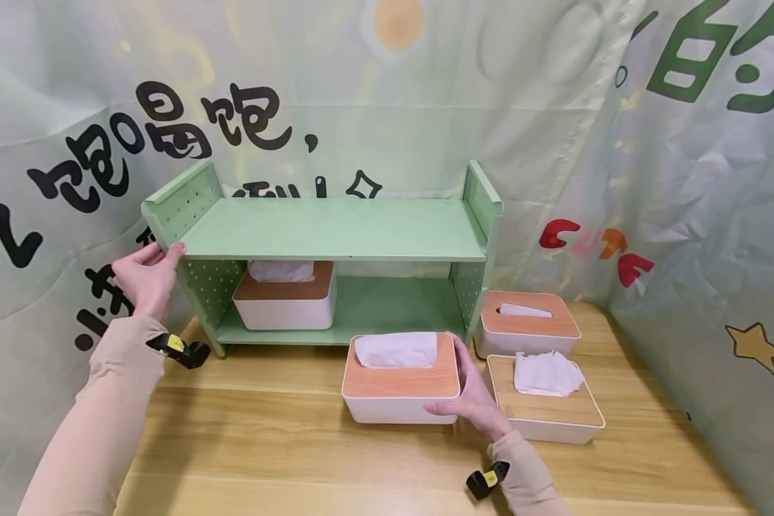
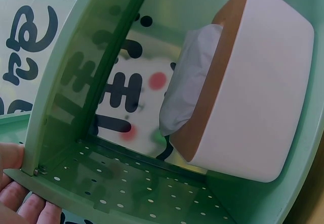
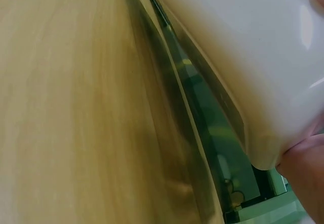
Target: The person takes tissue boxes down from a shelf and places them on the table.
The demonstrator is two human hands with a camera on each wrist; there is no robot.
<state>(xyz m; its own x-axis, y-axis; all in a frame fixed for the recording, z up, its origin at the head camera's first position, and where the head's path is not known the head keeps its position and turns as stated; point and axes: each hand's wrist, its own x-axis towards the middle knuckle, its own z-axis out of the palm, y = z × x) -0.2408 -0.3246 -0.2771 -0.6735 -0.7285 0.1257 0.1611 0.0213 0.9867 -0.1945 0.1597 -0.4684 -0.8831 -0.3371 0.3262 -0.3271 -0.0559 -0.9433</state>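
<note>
While the left hand [image 1: 148, 279], left of centre in the head frame, pinches the front edge of the side panel of a pale-green two-tier desktop shelf [image 1: 335, 228] between thumb and fingers, the right hand [image 1: 467, 390], lower right of centre, grips the right end of a white tissue box with an orange-toned wood-grain lid [image 1: 393, 410]. That gripped box is just below the middle of the head frame, in front of the shelf's lower tier, a white tissue spread over its lid. In the right wrist view, green shows between its bottom edge and the wood-grain table [image 1: 264, 459].

On the shelf's lower tier, left of centre, stands a white tissue box with a darker brown lid [image 1: 287, 312], a tissue showing from its top; the left wrist view has this box at upper right and the gripping left fingers at lower left. To the right of the shelf, a tissue box with a narrow strip of tissue in its slot [image 1: 532, 330] sits behind a tissue box with a pale-wood lid and crumpled tissue [image 1: 545, 428]. A white printed cloth [image 1: 393, 129] fills the upper part of the head frame.
</note>
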